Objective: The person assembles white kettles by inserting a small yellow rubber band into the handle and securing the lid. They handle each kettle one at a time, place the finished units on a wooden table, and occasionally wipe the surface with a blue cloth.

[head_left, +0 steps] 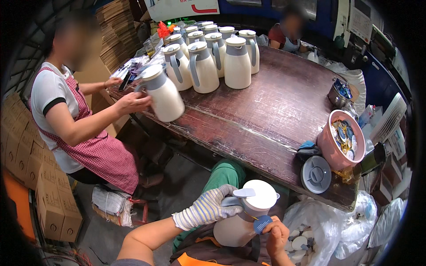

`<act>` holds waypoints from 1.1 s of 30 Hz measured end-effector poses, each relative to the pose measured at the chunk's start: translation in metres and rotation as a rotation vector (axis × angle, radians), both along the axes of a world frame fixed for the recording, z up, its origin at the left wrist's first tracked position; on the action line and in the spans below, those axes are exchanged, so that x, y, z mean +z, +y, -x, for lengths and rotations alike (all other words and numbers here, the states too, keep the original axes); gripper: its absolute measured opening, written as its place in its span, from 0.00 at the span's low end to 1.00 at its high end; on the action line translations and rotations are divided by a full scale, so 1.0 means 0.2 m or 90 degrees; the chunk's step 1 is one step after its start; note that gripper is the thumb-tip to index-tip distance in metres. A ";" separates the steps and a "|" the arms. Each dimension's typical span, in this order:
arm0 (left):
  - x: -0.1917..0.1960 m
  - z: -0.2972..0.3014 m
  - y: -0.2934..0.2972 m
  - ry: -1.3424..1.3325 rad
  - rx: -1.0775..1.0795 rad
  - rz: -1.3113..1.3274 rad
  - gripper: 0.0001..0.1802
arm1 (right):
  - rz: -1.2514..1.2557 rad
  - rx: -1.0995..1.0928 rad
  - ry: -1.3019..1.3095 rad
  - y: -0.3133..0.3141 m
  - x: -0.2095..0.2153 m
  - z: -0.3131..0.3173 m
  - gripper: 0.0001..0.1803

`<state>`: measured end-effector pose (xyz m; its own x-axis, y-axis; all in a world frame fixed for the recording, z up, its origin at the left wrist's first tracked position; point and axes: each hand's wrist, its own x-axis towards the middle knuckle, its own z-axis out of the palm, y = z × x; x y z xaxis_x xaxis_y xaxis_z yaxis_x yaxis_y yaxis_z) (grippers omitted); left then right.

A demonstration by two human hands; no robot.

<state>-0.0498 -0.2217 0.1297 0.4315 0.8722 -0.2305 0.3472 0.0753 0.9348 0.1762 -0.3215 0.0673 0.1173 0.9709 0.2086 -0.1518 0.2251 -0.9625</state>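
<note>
A white jug [235, 230] with a grey collar and a white lid [261, 195] rests upright on my lap. My left hand [211, 205], in a striped knit glove, is wrapped round the grey handle near the lid. A round blue tag [262, 224] hangs from the jug's neck by a yellow cord. The bare fingers of my right hand [277, 232] pinch the tag's edge at the jug's right side. The jug's lower part is partly hidden against my dark apron.
Several like jugs [205, 71] stand on the brown table [275, 106]. A co-worker at left holds another jug [166, 99]. A pink tub [328, 137] of tags and a grey round lid [316, 174] sit at right. Below is a plastic bag [328, 217] of lids; another person sits beyond.
</note>
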 end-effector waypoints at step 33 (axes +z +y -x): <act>-0.49 0.84 1.58 0.232 0.610 -0.296 0.34 | 0.428 -0.031 -0.235 0.18 -0.65 -0.04 0.12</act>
